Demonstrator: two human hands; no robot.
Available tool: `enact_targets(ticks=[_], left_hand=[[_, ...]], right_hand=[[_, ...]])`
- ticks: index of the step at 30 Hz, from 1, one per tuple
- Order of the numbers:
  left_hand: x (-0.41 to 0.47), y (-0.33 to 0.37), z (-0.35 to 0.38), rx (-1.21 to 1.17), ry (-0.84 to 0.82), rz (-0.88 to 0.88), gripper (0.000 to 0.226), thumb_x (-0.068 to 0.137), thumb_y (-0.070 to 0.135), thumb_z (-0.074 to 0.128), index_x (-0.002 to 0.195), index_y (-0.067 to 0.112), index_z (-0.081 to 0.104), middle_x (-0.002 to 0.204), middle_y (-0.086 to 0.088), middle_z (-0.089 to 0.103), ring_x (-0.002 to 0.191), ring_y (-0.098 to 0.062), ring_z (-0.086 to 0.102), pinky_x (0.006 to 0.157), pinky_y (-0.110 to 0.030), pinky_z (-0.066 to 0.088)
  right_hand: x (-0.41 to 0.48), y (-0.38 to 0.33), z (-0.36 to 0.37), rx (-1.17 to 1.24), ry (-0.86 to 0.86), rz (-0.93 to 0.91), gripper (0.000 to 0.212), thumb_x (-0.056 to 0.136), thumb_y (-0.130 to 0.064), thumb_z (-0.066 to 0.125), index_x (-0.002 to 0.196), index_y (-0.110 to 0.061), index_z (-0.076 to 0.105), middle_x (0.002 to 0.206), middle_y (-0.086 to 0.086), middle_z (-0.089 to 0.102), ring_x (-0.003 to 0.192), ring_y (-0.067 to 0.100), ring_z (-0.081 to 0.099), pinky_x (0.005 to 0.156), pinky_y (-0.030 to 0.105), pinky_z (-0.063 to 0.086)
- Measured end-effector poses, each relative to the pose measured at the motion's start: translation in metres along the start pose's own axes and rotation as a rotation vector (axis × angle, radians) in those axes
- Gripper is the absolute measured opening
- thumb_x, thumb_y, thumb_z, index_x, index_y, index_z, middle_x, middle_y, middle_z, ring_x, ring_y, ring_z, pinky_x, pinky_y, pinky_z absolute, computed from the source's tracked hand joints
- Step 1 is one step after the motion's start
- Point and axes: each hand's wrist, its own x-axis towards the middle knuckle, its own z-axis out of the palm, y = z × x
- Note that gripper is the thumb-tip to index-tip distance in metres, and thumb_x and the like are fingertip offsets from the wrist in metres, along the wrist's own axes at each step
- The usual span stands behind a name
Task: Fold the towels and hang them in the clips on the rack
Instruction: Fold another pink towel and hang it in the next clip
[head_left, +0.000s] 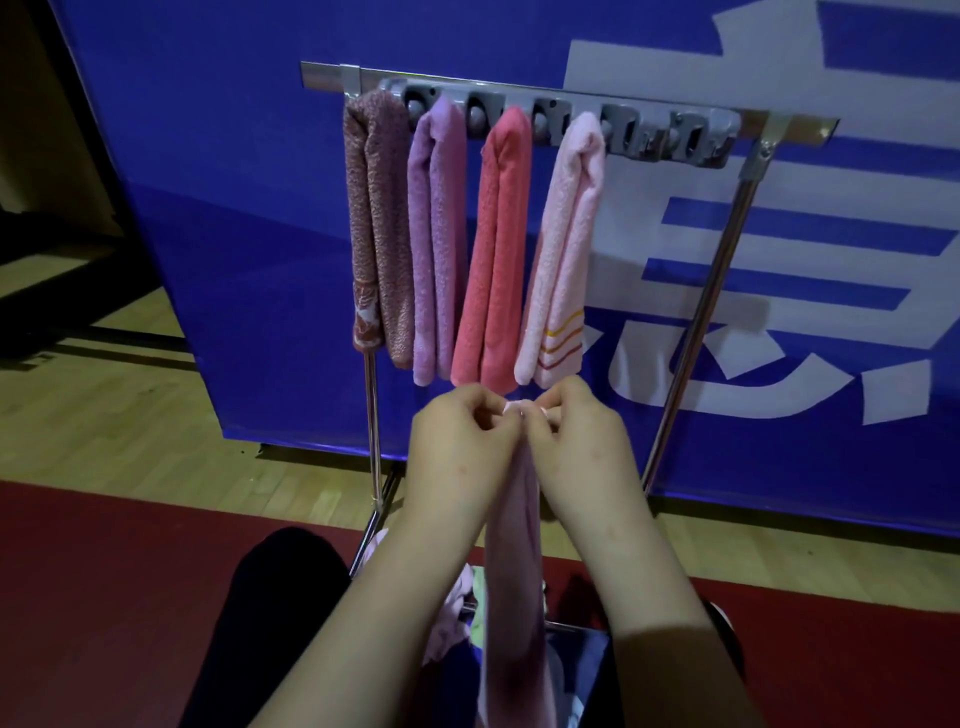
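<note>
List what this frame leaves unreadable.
Head view:
- held towel: top edge hidden by the left hand and right hand; lower end cut off by the bottom edge.
- pile below: mostly behind the forearms and towel; count unclear.
- free clips: too small and blurred to count.

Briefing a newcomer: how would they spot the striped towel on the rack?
Find the metal rack before the blue banner; four folded towels hang from its grey clip strip. Take the rightmost towel, beside the coral towel. It alone is pale pink with orange stripes near its bottom.
</note>
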Motion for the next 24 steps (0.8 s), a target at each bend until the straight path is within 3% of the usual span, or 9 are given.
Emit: enact_targets(ticks=[5, 11, 15, 17, 19, 22, 24], left_hand=[[0.0, 0.003, 0.0, 0.022, -0.04, -0.031, 0.013, 0.085, 0.023, 0.066, 0.08, 0.02, 0.077, 0.067, 0.001, 0.071, 0.07, -0.021, 0.069, 0.063, -0.043, 0.06], [-0.006, 0.012, 0.001, -0.012, -0.091, 0.025, 0.013, 0.086, 0.018, 0.065, 0.081, 0.016, 0.077, 0.065, -0.005, 0.07, 0.064, -0.022, 0.065, 0.065, -0.048, 0.058], [-0.007, 0.021, -0.003, -0.135, -0.152, -0.041, 0.016, 0.086, 0.013, 0.064, 0.085, 0.024, 0.075, 0.073, -0.011, 0.073, 0.07, -0.015, 0.063, 0.075, -0.05, 0.058], [-0.008, 0.024, -0.006, -0.223, -0.14, -0.13, 0.024, 0.088, 0.005, 0.061, 0.084, 0.022, 0.078, 0.076, -0.007, 0.076, 0.076, -0.019, 0.07, 0.077, -0.044, 0.06], [-0.007, 0.026, -0.009, -0.292, -0.122, -0.205, 0.023, 0.087, 0.003, 0.06, 0.086, 0.018, 0.078, 0.072, -0.003, 0.074, 0.072, -0.02, 0.07, 0.066, -0.033, 0.059], [-0.006, 0.033, -0.011, -0.49, -0.119, -0.306, 0.013, 0.088, -0.001, 0.064, 0.098, 0.007, 0.067, 0.071, -0.006, 0.072, 0.058, -0.009, 0.069, 0.049, -0.018, 0.049], [-0.005, 0.035, -0.011, -0.519, -0.134, -0.323, 0.019, 0.089, 0.001, 0.067, 0.106, 0.007, 0.062, 0.08, -0.011, 0.075, 0.058, -0.006, 0.07, 0.047, -0.015, 0.048]], right_hand=[[-0.002, -0.004, 0.003, 0.009, -0.007, 0.05, 0.019, 0.099, -0.026, 0.053, 0.102, -0.007, 0.056, 0.096, 0.012, 0.07, 0.092, 0.03, 0.064, 0.064, 0.033, 0.039], [-0.005, -0.008, 0.007, -0.007, 0.048, 0.026, 0.018, 0.103, -0.02, 0.046, 0.109, -0.008, 0.057, 0.098, 0.013, 0.069, 0.092, 0.03, 0.063, 0.056, 0.025, 0.026], [-0.004, -0.009, 0.005, 0.016, 0.0, -0.004, 0.023, 0.105, -0.022, 0.041, 0.118, -0.011, 0.057, 0.101, 0.012, 0.069, 0.094, 0.029, 0.064, 0.054, 0.018, 0.036], [-0.004, -0.01, 0.005, 0.052, -0.039, -0.016, 0.026, 0.104, -0.023, 0.042, 0.126, -0.015, 0.056, 0.11, 0.009, 0.069, 0.099, 0.025, 0.065, 0.058, 0.018, 0.033], [-0.003, -0.011, 0.004, 0.074, -0.045, -0.03, 0.032, 0.103, -0.023, 0.045, 0.134, -0.018, 0.053, 0.12, 0.005, 0.068, 0.101, 0.016, 0.065, 0.064, 0.012, 0.038], [0.0, -0.012, 0.002, 0.11, -0.008, -0.035, 0.034, 0.103, -0.018, 0.046, 0.137, -0.018, 0.053, 0.122, 0.005, 0.067, 0.079, -0.002, 0.056, 0.06, -0.004, 0.038], [0.002, -0.011, 0.002, 0.106, -0.004, -0.033, 0.034, 0.104, -0.017, 0.044, 0.137, -0.019, 0.054, 0.119, 0.006, 0.068, 0.077, 0.0, 0.054, 0.057, -0.004, 0.038]])
